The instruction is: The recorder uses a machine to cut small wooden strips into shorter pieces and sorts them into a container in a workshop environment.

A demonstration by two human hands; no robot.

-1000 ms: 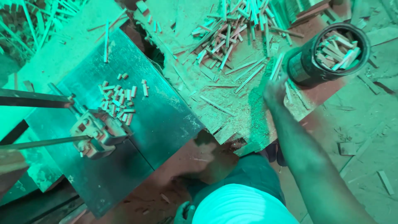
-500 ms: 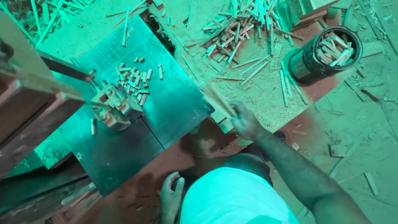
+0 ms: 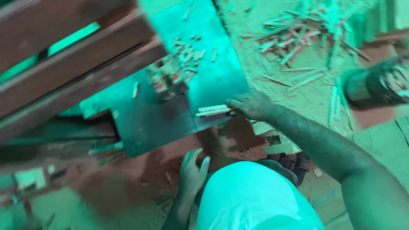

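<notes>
1. Sticks [image 3: 213,110]: two or three thin wooden sticks lie flat on the dark metal surface [image 3: 157,123], near its edge.
2. Right hand [image 3: 252,104] touches their right ends; its fingers are curled on them, the grip unclear in the blur.
3. Long axis runs left-right, pointing left from the fingers.
4. Left hand [image 3: 192,170] rests lower, open and empty, farther away.
</notes>
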